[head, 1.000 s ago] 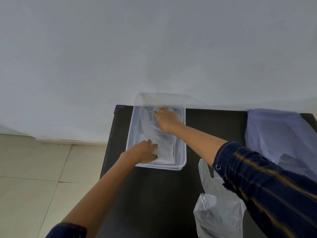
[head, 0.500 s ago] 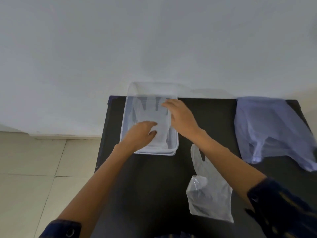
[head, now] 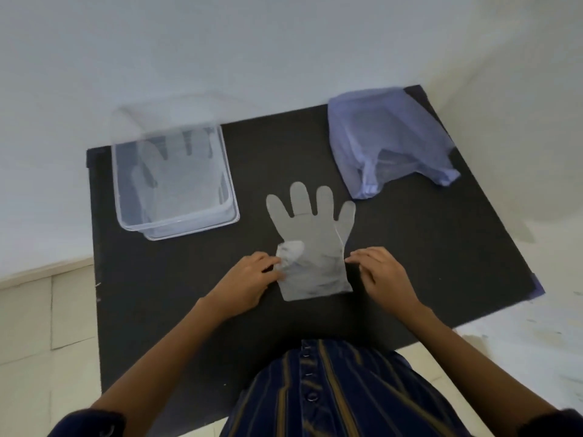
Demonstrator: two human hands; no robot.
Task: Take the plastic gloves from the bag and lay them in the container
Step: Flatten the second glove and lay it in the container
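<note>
Soft, dim, even light is falling without hard shadows; the wide lens is bending the desk [head: 410,247] edges, and everything is looking slightly blurred.

Plain indoor room, likely a home or a bare work corner; nothing fixes it more closely. Evidence: blank white wall [head: 284,52] with no fittings; pale tiled floor [head: 38,326] with a low skirting at the wall's foot; one small black table [head: 426,279] pushed into the corner. On it only household plastics: a clear container [head: 176,227], a thin lilac bag [head: 388,134], a disposable glove [head: 310,234]. No tools, machines, shelving or signs in view.
</note>
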